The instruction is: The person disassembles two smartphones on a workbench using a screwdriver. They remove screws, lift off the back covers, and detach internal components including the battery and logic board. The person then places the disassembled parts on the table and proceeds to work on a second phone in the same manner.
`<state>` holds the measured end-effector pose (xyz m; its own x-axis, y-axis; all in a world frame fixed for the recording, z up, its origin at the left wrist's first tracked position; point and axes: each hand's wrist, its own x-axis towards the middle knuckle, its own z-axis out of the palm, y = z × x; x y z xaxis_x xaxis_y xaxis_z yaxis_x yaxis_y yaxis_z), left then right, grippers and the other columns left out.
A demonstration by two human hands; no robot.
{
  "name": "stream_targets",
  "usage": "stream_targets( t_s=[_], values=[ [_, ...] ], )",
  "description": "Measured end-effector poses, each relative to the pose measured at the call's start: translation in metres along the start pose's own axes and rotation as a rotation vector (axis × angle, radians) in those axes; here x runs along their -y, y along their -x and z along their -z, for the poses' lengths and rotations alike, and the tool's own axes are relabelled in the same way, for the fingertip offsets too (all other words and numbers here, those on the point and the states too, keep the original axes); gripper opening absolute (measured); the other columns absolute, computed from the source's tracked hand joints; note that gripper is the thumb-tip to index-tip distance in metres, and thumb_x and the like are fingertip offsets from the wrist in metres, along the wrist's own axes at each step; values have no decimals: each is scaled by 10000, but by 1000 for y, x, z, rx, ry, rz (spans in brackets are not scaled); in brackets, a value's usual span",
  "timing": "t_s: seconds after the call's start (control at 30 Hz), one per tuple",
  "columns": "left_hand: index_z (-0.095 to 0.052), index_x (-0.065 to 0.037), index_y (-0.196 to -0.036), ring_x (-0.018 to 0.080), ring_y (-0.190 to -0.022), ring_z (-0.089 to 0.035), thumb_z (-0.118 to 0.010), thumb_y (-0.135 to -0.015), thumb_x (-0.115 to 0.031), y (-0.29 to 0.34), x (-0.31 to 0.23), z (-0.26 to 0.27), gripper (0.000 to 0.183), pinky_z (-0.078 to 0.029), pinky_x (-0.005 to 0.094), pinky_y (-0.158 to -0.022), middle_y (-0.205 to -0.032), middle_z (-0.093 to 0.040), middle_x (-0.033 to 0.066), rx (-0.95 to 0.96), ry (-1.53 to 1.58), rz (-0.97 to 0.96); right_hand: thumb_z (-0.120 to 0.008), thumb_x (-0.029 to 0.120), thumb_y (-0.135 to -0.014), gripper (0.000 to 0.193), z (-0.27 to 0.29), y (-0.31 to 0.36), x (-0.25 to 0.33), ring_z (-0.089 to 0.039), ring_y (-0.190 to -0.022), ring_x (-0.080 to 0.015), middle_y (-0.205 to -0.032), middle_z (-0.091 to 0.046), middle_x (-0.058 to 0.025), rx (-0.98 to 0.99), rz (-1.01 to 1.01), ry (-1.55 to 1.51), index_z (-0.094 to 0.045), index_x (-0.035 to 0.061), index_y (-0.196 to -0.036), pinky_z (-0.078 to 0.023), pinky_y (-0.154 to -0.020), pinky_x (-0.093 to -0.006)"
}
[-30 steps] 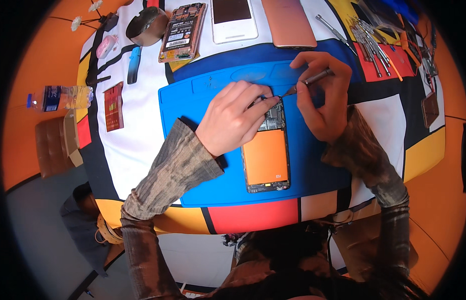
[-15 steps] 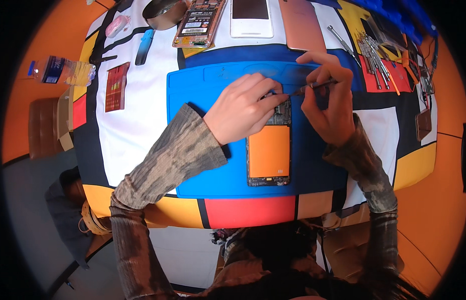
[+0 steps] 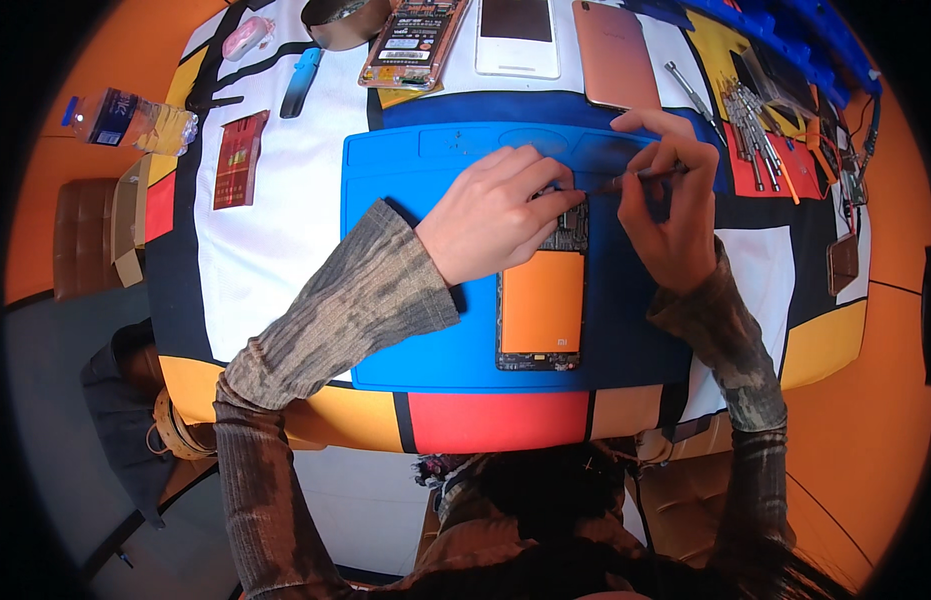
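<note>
An opened phone [image 3: 542,302] lies on a blue work mat [image 3: 425,340], its orange battery at the near end and bare circuit board at the far end. My left hand [image 3: 500,215] is closed over the phone's far end, hiding much of the board. Its fingertips rest on the phone's upper part, and the thumb is hidden. Just right of them, my right hand [image 3: 675,200] pinches a slim, dark, pointed tool [image 3: 617,183]. The tool's tip points left at the left fingertips; its exact kind is hard to make out.
Beyond the mat lie a disassembled phone [image 3: 413,45], a white phone [image 3: 518,38] and a rose-gold back cover [image 3: 613,55]. Several screwdrivers [image 3: 755,135] are at the far right. At left are a red packet [image 3: 240,160], a blue lighter [image 3: 300,83] and a bottle [image 3: 130,122].
The view has shifted slightly, so the table's things sit a little differently in the picture. The right hand with its tool is slightly farther from the left fingertips.
</note>
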<state>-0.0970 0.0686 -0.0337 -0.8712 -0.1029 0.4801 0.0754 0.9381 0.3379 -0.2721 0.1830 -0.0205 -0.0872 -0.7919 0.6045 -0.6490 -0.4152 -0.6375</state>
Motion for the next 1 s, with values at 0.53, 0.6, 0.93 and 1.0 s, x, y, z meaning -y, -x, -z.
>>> stream_targets(
  t_s=[0.53,0.6,0.93,1.0],
  values=[
    [-678,-68,-1005,219,-873,-558,-630,-712,-25,0,0,1,300,-480,336,-756,-993,-593,49,21,-4,3,-558,-91,-810,329,3,1,0,-566,-645,-156,-1167,-544,-150,31,4,71,-340,13,-1034,-485,-578,-256],
    [-677,-69,-1008,219,-876,-557,-629,-713,-25,1,0,2,302,-480,337,-758,-996,-592,49,24,-6,4,-543,-99,-812,331,3,0,0,-578,-659,-157,-1181,-533,-162,33,9,47,-332,11,-1042,-487,-586,-257],
    [-690,-62,-904,221,-756,-558,-649,-755,-69,-7,-1,6,155,-472,314,-701,-843,-613,47,-22,55,29,-487,-120,-838,309,-2,9,-5,-548,-697,-90,-1166,-487,-161,-151,-22,-289,-311,11,-1055,-490,-663,-219],
    [-687,-62,-898,228,-751,-566,-653,-779,-102,-11,0,11,130,-464,312,-716,-823,-622,58,27,58,71,-487,-111,-846,300,-3,10,-10,-520,-679,-66,-1155,-488,-160,-214,9,-331,-310,15,-1053,-472,-652,-204]
  ],
)
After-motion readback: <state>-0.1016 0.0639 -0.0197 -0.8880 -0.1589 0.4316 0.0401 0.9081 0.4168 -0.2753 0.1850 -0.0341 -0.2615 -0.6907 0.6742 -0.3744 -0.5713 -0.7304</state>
